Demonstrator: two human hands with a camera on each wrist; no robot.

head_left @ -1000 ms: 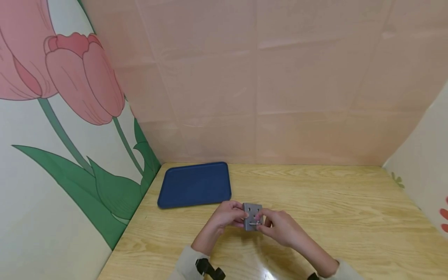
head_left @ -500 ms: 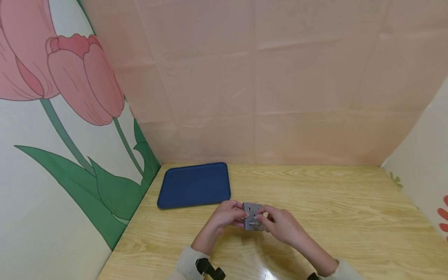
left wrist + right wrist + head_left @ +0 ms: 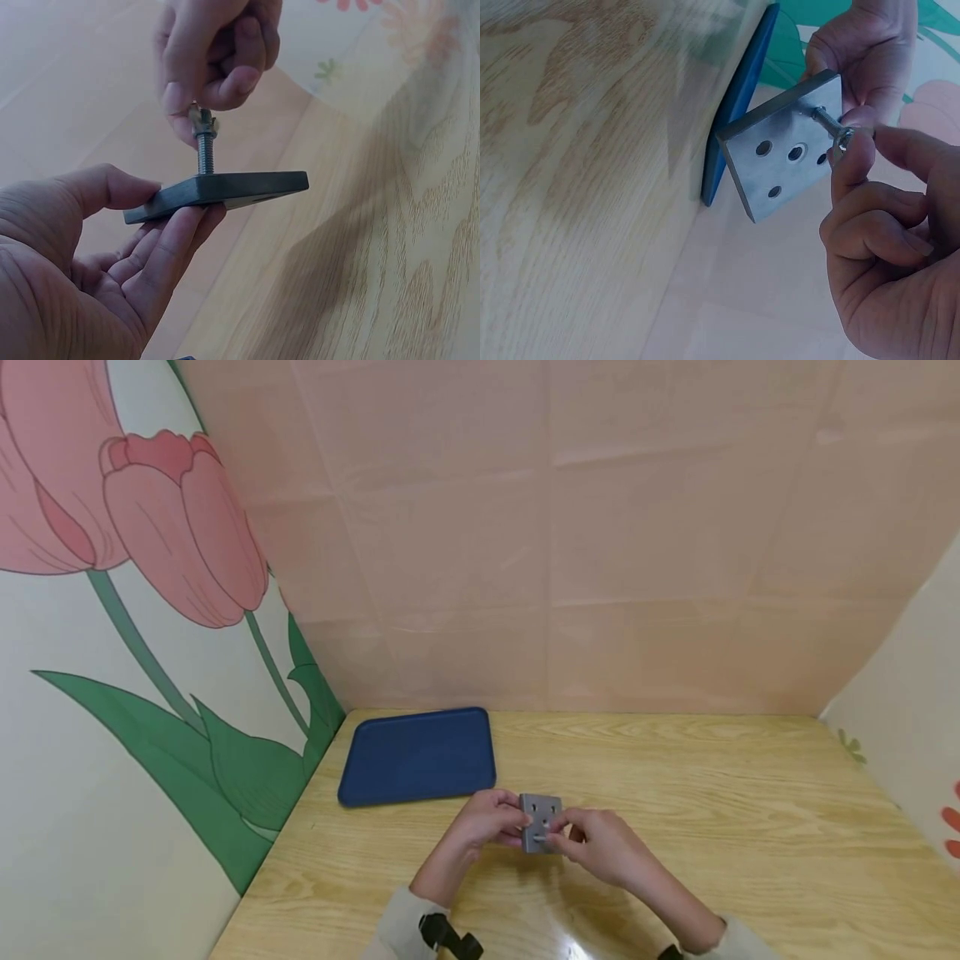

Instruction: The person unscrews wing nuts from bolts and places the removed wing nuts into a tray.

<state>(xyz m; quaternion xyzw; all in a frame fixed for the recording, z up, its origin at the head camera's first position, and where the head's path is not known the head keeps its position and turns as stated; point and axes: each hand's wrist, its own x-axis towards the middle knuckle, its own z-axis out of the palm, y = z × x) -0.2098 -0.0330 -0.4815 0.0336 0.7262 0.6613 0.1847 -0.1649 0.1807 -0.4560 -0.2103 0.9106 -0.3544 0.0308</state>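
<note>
My left hand (image 3: 487, 817) grips a grey metal plate (image 3: 784, 142) by one edge, thumb on one face and fingers beneath in the left wrist view. Several round holes pierce the plate. From a hole near one corner a threaded bolt (image 3: 205, 154) stands straight out, with a small winged metal piece like a wing nut (image 3: 202, 121) at its outer end. My right hand (image 3: 603, 845) pinches this wing nut between thumb and index finger, the other fingers curled in. In the head view the right fingertips cover part of the bolt.
A blue tray (image 3: 417, 758) lies on the wooden table (image 3: 712, 793) behind and left of my hands. A pink-covered wall (image 3: 547, 568) rises at the table's back edge, with a tulip-printed panel (image 3: 142, 735) on the left and a white panel (image 3: 900, 693) on the right.
Half a second ago the right thumb and index finger were off the bolt's end, leaving it in view; now they are back on the wing nut. The left hand and plate stay nearly still.
</note>
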